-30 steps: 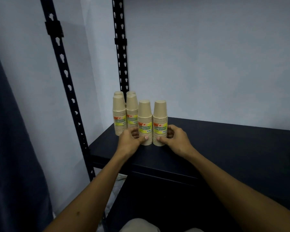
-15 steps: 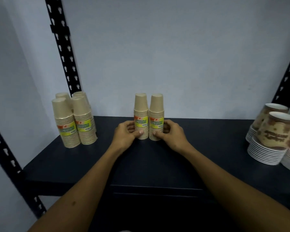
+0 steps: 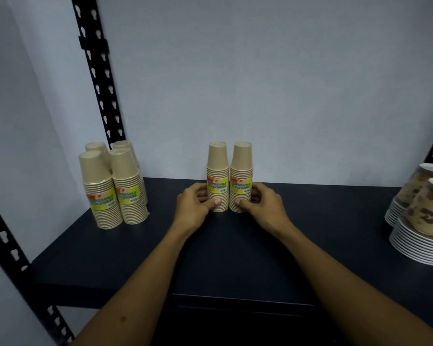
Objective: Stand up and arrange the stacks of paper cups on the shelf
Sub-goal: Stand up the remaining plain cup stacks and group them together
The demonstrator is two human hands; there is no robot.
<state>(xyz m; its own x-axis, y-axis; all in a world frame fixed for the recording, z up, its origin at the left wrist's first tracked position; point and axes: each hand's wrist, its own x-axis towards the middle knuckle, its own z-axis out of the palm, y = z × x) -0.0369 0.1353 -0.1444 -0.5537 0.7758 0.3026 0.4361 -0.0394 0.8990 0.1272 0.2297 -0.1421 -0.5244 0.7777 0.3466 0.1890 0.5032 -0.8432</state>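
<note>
Right now I have both hands on two upright stacks of tan paper cups standing side by side, touching, at the middle of the dark shelf [image 3: 235, 258] close to the wall. My left hand [image 3: 194, 204] curls round the left stack [image 3: 217, 176], thumb pressed on its lower front and the other fingers wrapped behind it. My right hand [image 3: 263, 204] grips the right stack [image 3: 241, 176] the same way, thumb low on the front, fingers curled round the far side. Both stacks carry a yellow label just above my thumbs. Well to the left of my left fingers, four more tan cup stacks [image 3: 115, 186] stand upright in a tight cluster by the black slotted upright [image 3: 99, 78]. Far to the right of my right fingers, patterned cup stacks [image 3: 420, 221] lean tilted at the shelf's edge.
</note>
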